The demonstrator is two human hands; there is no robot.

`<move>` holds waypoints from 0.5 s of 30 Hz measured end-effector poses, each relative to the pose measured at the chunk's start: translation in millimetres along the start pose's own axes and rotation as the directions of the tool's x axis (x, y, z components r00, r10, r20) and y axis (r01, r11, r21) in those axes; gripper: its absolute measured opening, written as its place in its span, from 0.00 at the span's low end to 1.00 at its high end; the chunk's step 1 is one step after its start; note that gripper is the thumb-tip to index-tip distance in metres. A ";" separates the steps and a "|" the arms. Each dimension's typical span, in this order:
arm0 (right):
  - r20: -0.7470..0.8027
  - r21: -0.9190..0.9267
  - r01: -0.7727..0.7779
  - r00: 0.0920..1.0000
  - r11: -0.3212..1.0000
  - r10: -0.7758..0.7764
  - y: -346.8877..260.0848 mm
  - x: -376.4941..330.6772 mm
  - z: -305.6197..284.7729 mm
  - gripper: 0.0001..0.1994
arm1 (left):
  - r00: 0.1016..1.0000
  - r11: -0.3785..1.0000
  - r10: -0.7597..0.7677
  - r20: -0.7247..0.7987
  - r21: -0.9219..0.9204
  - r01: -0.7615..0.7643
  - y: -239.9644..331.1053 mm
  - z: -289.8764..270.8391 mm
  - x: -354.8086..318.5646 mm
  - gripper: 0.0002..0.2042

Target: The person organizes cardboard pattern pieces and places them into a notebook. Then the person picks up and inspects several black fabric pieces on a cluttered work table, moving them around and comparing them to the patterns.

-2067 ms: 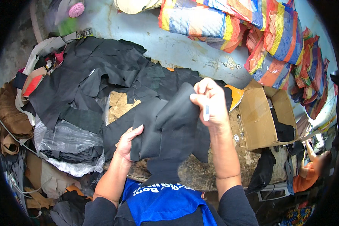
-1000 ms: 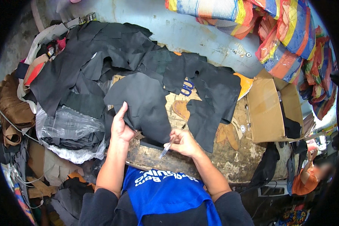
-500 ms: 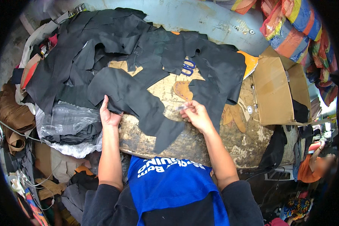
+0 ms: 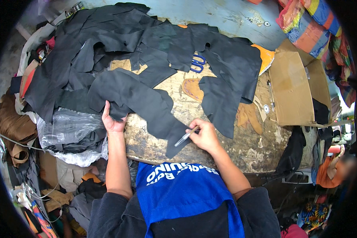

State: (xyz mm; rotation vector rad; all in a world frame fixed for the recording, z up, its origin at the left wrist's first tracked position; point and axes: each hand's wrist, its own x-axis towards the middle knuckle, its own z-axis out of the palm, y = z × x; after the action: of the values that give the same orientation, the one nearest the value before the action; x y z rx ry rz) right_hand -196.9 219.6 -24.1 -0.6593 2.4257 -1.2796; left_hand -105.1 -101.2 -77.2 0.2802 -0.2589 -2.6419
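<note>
My left hand [image 4: 115,121] grips the near left edge of a long black leather piece [image 4: 146,101], thumb on top and the other fingers hidden beneath. The piece runs diagonally toward the table's near edge and narrows to a point. Over that narrow end, my right hand [image 4: 204,135] is closed on a pen [image 4: 183,138] with a clear barrel and a brownish end. The pen slants down to the left; I cannot tell whether it touches the leather. Beyond lie blue-handled scissors [image 4: 197,63], their blades hidden by black leather, and a tan leather piece [image 4: 192,89].
More black leather [image 4: 119,29] is heaped across the far and left table. A cardboard box [image 4: 291,87] stands at the right, beside a slim pen-like tool [image 4: 271,90] and tan scraps [image 4: 250,117]. Clear plastic wrapping [image 4: 71,125] covers black material at the left. A person [image 4: 330,172] sits far right.
My right hand has come nearer to me and lower over the leather's narrow end, and the pen now shows at full length. My left hand keeps its hold on the leather.
</note>
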 end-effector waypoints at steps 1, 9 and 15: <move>-0.012 0.098 -0.029 0.999 0.995 0.031 3.0 0.7 -4.3 0.08 | 1.000 1.000 0.006 0.011 -0.005 -0.006 0.2 -0.9 -0.3 0.19; 0.046 0.481 -0.102 0.995 0.871 0.091 6.6 5.6 -22.0 0.06 | 0.988 0.998 0.002 -0.158 0.063 0.008 -18.8 23.4 -6.1 0.20; -0.222 0.473 0.166 0.973 0.865 -0.065 -8.5 54.3 -65.4 0.07 | 0.995 0.990 -0.026 -0.097 0.138 0.040 -18.2 90.0 17.1 0.18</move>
State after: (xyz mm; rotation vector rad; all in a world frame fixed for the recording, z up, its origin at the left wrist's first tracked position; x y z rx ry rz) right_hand -271.8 231.3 15.4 -0.5545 2.0819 -2.0013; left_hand -149.4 -81.3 2.5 0.4593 -0.4120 -2.6380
